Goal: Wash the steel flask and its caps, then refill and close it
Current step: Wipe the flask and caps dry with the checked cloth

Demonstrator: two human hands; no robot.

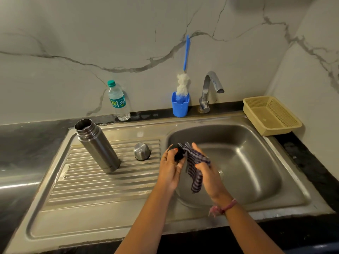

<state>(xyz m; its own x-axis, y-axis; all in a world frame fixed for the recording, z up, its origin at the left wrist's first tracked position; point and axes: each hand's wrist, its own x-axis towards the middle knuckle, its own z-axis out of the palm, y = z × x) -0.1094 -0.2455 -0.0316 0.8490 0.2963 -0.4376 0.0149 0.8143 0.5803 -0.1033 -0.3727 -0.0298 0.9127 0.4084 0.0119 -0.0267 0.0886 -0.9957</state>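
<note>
While the left hand (169,166) grasps a small black inner cap (177,152) over the basin's left rim, the right hand (205,168) clutches a blue-and-grey striped cloth (194,168) against it. Open cylindrical steel flask (97,144) stands on the ribbed steel drainboard (91,182); domed steel outer cap (141,151) sits upside down beside it.

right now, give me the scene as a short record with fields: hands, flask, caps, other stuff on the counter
left hand: left hand grips the black inner cap over the sink
right hand: right hand holds the striped cloth against that cap
flask: steel flask upright and open on the drainboard
outer cap: steel cap mouth down on the drainboard, apart from the flask
tap: tap, no water seen running
by the wall: water bottle, bottle brush in the blue holder
right of sink: beige basket
</note>
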